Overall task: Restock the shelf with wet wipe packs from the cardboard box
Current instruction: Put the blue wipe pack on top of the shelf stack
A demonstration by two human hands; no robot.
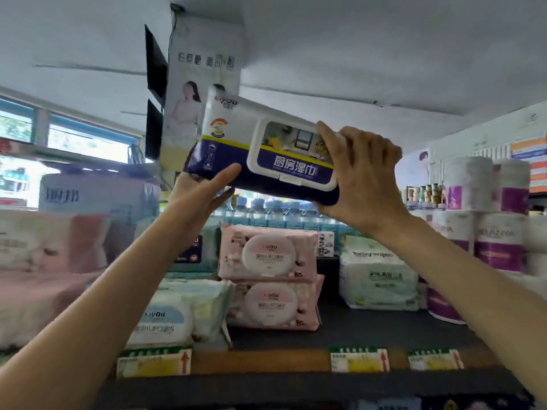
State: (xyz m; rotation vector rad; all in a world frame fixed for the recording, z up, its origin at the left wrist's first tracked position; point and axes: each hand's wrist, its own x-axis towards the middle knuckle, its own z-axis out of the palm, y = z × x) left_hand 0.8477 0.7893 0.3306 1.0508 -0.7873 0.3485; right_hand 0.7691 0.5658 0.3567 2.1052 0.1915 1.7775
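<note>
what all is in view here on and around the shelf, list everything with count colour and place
navy and white wipe pack: one, held up above the shelf, tilted
pink wipe packs: two, stacked at shelf centre
pale blue-green wipe pack: one, left of the pink stack; more behind, count unclear
white wipe packs: a stack, right of the pink stack, count unclear
tissue rolls: several, white with purple bands, far right
water bottles: a row, blue, behind the pink stack
price tags: three, green, white and yellow, on the shelf front edge
left hand: under the held pack's left end
right hand: grips the held pack's right end
</note>
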